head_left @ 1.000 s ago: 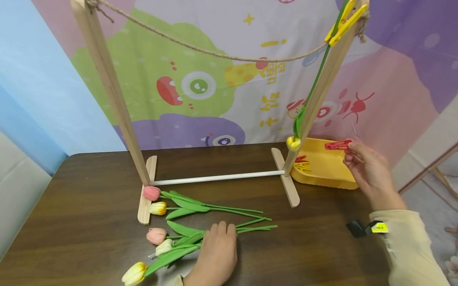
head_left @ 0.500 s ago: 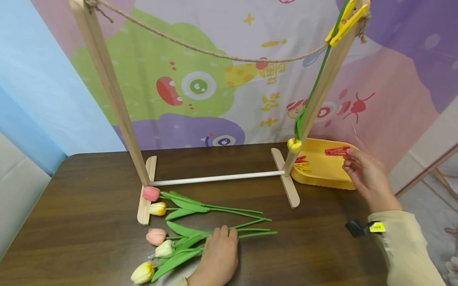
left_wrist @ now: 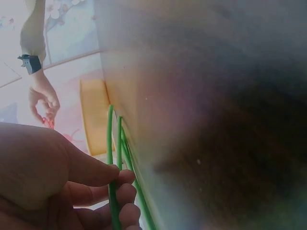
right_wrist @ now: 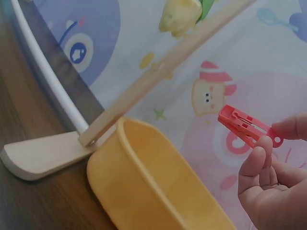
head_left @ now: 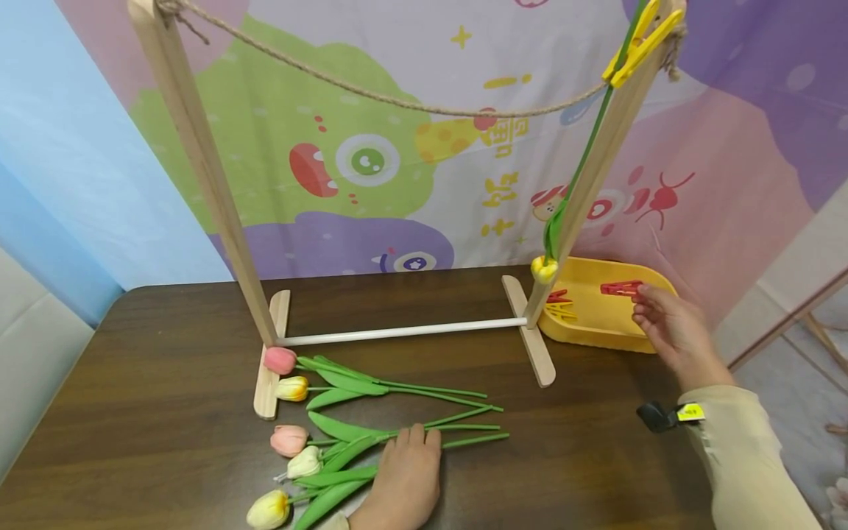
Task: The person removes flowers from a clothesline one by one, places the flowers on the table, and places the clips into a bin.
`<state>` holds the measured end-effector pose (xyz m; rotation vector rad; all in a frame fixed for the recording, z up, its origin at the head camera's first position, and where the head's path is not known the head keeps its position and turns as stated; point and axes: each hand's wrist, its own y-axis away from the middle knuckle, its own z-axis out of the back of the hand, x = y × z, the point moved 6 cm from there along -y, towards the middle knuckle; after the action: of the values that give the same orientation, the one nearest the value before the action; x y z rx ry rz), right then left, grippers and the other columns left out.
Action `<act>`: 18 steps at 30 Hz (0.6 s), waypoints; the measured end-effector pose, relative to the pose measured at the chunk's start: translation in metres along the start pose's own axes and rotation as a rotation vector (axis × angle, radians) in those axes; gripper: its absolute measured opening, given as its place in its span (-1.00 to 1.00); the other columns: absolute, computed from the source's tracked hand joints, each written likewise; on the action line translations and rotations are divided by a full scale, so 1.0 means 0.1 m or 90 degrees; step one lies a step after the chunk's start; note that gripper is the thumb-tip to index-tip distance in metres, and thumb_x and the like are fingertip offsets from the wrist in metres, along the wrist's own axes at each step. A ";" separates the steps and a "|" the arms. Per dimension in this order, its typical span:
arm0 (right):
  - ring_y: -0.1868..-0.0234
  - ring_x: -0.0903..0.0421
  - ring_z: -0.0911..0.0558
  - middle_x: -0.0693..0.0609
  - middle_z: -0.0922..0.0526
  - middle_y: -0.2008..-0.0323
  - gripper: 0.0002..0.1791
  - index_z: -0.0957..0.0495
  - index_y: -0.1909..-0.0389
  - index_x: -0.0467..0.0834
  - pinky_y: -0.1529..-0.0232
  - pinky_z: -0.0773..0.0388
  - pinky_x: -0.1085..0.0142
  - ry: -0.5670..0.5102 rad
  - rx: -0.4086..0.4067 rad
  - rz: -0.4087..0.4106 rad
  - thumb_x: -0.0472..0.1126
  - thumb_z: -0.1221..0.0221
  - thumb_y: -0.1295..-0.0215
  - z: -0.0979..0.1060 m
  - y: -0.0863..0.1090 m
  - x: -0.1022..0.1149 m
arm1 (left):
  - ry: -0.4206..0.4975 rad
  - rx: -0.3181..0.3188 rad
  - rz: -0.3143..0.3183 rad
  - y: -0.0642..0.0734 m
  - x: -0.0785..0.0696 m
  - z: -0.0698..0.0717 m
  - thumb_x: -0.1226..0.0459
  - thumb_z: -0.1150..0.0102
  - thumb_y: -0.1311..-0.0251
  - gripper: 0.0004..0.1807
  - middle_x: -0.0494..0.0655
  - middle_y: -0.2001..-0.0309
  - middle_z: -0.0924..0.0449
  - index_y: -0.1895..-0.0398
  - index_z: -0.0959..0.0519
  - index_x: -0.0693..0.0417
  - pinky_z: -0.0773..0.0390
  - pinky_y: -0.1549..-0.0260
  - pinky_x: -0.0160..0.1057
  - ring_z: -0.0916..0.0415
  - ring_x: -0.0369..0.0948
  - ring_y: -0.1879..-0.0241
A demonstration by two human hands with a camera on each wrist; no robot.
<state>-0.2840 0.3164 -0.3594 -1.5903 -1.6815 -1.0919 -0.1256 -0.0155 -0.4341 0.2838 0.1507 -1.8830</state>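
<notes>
My left hand (head_left: pixel 409 475) pinches the green stem (left_wrist: pixel 111 143) of a pale yellow tulip (head_left: pixel 268 509) between thumb and fingers, low over the table. Other tulips lie just beyond it: a white one (head_left: pixel 305 462), a light pink one (head_left: pixel 288 440), a yellow one (head_left: pixel 292 388) and a deeper pink one (head_left: pixel 280 360). My right hand (head_left: pixel 677 331) holds a red clothespin (right_wrist: pixel 247 125) by its handle end, above the yellow tray (head_left: pixel 599 340). On the rope (head_left: pixel 391 94), near the right post, a yellow clothespin (head_left: pixel 639 50) grips the stem of a hanging yellow tulip (head_left: pixel 545 269).
A wooden frame stands on the brown table (head_left: pixel 165 383), with a left post (head_left: pixel 205 162), a right post (head_left: pixel 599 158) and a white crossbar (head_left: pixel 404 330). Red and yellow clothespins (head_left: pixel 560 306) lie in the tray's left end. A printed cloth (head_left: pixel 397 66) hangs behind.
My left hand has moved slightly right, drawing the pale yellow tulip along and turning its stem. My right hand, still holding the red clothespin, has dropped a little toward the tray.
</notes>
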 end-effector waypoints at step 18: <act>0.53 0.22 -0.59 0.09 -0.66 0.51 -0.81 -0.66 0.45 -0.09 0.40 -0.58 0.47 0.150 0.007 -0.050 -0.28 -0.12 -0.29 0.04 -0.23 -0.11 | -0.016 0.023 -0.007 0.01 0.00 -0.07 0.37 -0.19 0.00 -0.77 0.08 0.23 -0.46 0.23 -0.47 0.17 -0.47 0.31 -0.06 -0.45 -0.02 0.21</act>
<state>-0.3051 0.3144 -0.3750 -1.3403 -1.5998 -1.2535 -0.1241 -0.0135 -0.4408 0.2839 0.1009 -1.9009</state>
